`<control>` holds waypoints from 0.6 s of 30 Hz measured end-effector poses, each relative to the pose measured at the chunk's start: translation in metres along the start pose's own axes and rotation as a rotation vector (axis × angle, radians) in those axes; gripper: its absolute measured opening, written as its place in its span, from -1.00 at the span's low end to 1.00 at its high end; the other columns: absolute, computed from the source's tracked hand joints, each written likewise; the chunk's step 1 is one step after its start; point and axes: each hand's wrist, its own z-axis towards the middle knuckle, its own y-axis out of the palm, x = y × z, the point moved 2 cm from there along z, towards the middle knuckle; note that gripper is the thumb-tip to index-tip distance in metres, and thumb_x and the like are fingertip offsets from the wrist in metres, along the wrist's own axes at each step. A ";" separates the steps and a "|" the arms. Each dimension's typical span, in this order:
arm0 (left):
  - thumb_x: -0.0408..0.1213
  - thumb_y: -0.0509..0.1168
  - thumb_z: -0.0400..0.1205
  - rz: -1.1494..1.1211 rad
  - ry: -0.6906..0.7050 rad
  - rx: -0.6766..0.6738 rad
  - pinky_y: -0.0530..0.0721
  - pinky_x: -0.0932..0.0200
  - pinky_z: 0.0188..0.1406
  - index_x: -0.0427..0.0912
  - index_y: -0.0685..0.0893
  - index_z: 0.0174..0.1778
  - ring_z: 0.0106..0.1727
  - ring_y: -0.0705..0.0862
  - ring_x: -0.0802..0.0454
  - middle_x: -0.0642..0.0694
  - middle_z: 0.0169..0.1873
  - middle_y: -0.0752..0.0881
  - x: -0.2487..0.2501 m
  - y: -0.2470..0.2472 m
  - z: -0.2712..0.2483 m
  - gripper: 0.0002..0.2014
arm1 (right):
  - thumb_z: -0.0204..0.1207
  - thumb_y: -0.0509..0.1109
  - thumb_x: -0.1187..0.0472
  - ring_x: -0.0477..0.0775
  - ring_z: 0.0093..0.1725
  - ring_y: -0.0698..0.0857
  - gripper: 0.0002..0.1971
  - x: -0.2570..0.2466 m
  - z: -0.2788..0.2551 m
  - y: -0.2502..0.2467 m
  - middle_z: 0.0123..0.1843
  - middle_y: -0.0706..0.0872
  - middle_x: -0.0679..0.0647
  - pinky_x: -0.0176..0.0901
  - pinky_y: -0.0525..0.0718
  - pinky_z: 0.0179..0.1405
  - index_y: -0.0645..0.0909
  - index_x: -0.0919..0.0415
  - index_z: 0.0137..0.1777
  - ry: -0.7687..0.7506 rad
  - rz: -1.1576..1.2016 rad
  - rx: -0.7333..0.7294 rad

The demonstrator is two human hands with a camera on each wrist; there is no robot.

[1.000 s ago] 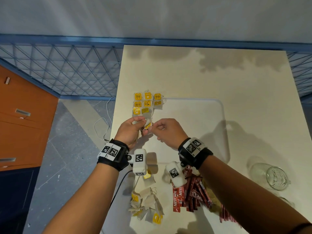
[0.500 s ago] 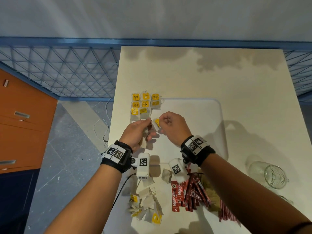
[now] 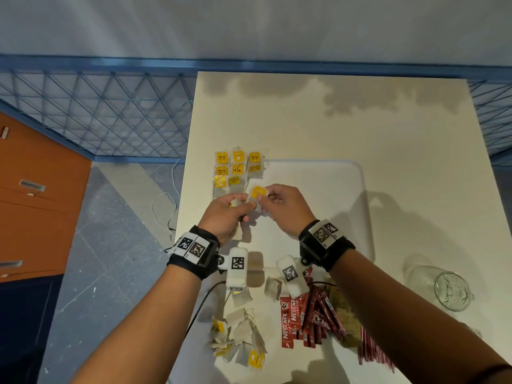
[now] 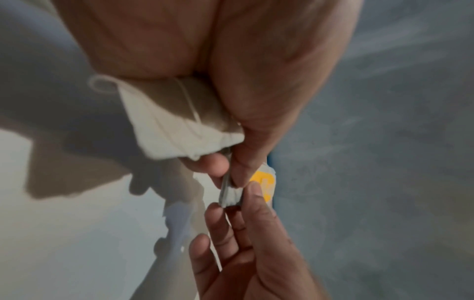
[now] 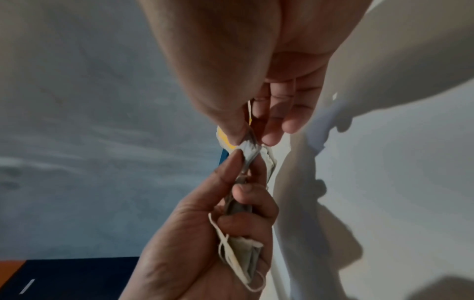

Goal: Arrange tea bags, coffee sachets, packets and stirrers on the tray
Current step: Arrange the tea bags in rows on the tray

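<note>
- The desk (image 3: 332,120) fills the middle and right of the head view; on it lies the white tray (image 3: 318,189), most of its surface bare.
- At the tray's upper left corner, left of centre in the frame, eight tea bags (image 3: 237,170) lie in rows with yellow tags up. They overlap the tray's rim; I cannot tell how far each one sits inside it.
- Low in the frame lie a loose heap of tea bags (image 3: 241,339), the red coffee sachets (image 3: 302,314) right of it, and thin red sticks (image 3: 374,350) further right. None of these is on the tray yet.
- A glass jar (image 3: 450,291) lies at the right edge, lower half.
- Compared with half a second ago, both hands sit a little higher in the frame, nearer the laid rows, and the yellow tag now faces the camera.
- The left hand (image 3: 227,214) has its fingers curled round a small bundle of tea bags (image 4: 174,121) and pinches the top one with thumb and finger.
- The right hand (image 3: 285,209) pinches that same tea bag (image 3: 257,195) by its tag end, just below the rows.
- My reading: one bag is being peeled off the bundle to fill the gap in the third row. The task looks early, with most items waiting.
</note>
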 end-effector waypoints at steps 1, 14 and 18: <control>-0.43 0.49 0.61 0.000 -0.003 0.000 0.54 0.30 -0.64 -0.30 0.74 0.10 -0.56 0.58 0.14 -0.17 -0.35 0.70 -0.001 -0.001 0.001 -0.83 | 0.65 0.52 0.17 0.07 -0.20 0.72 -0.94 0.001 0.001 0.000 -0.19 0.80 0.11 -0.02 0.69 -0.13 0.81 0.13 -0.02 0.002 -0.009 -0.002; -0.48 0.37 0.68 -0.029 -0.039 0.087 0.66 0.22 -0.47 -0.38 0.67 0.25 -0.42 0.55 -0.03 -0.31 -0.13 0.75 -0.003 -0.016 0.016 -0.77 | 0.53 0.58 0.04 0.10 -0.08 0.76 -0.82 -0.004 0.059 0.007 -0.29 0.64 -0.20 0.12 0.77 0.09 0.60 -0.15 -0.05 -0.001 -0.436 0.034; -0.47 0.40 0.65 0.018 -0.014 0.096 0.67 0.19 -0.42 -0.37 0.69 0.21 -0.34 0.60 -0.10 -0.30 -0.17 0.76 0.004 -0.017 0.022 -0.78 | 0.54 0.57 0.08 0.09 -0.13 0.76 -0.81 -0.003 0.066 0.009 -0.27 0.67 -0.16 0.10 0.77 0.03 0.59 -0.15 -0.07 -0.022 -0.458 0.063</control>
